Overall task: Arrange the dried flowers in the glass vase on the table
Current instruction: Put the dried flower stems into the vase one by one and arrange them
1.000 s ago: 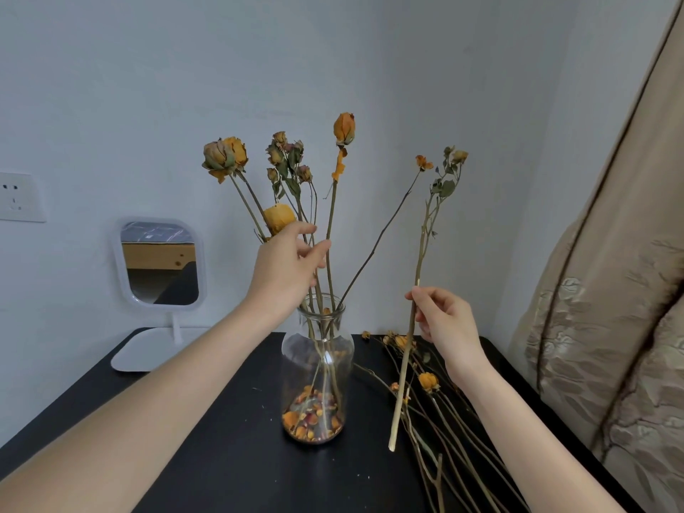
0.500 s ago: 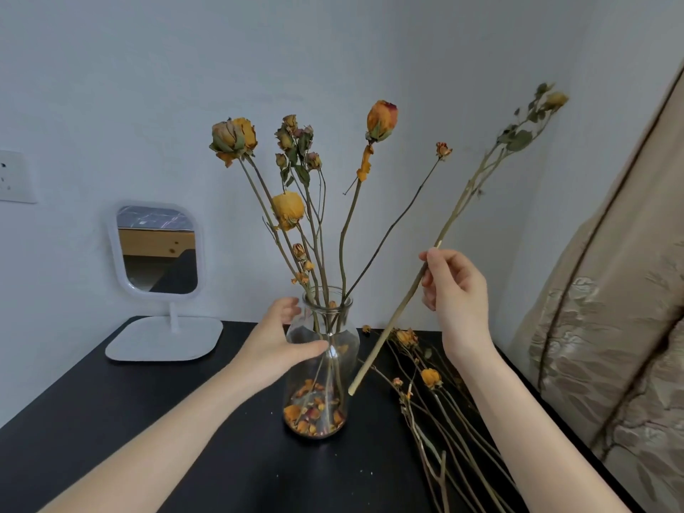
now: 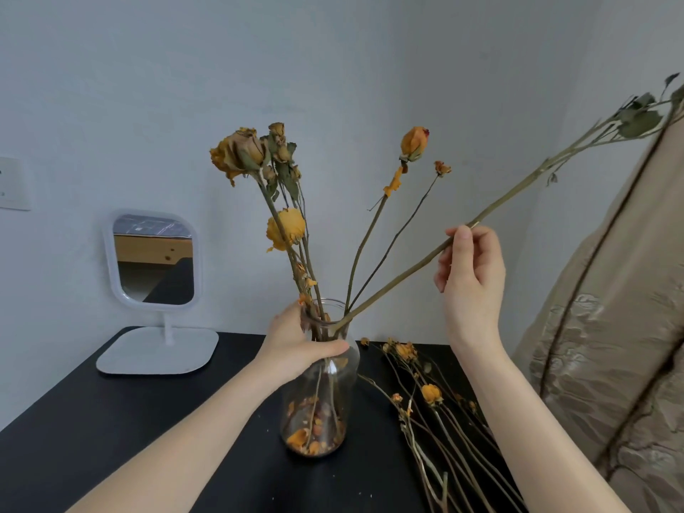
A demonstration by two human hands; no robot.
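Note:
A clear glass vase (image 3: pixel 325 409) stands on the black table (image 3: pixel 111 420), with dried petals at its bottom and several dried yellow roses (image 3: pixel 240 153) rising from it. My left hand (image 3: pixel 296 346) grips the vase at its neck. My right hand (image 3: pixel 470 268) pinches a long dried stem (image 3: pixel 518 190) that slants up to the right; its lower end sits at the vase mouth, and its leafy top reaches the frame's right edge.
Several more dried flowers (image 3: pixel 429 394) lie on the table right of the vase. A white standing mirror (image 3: pixel 153 261) is at the back left by the wall. A beige patterned curtain (image 3: pixel 610 327) hangs close on the right. A wall socket (image 3: pixel 11 183) shows at far left.
My left hand dropped from the stems to the vase neck and now grips it. My right hand tilted the long stem and brought its lower end to the vase mouth.

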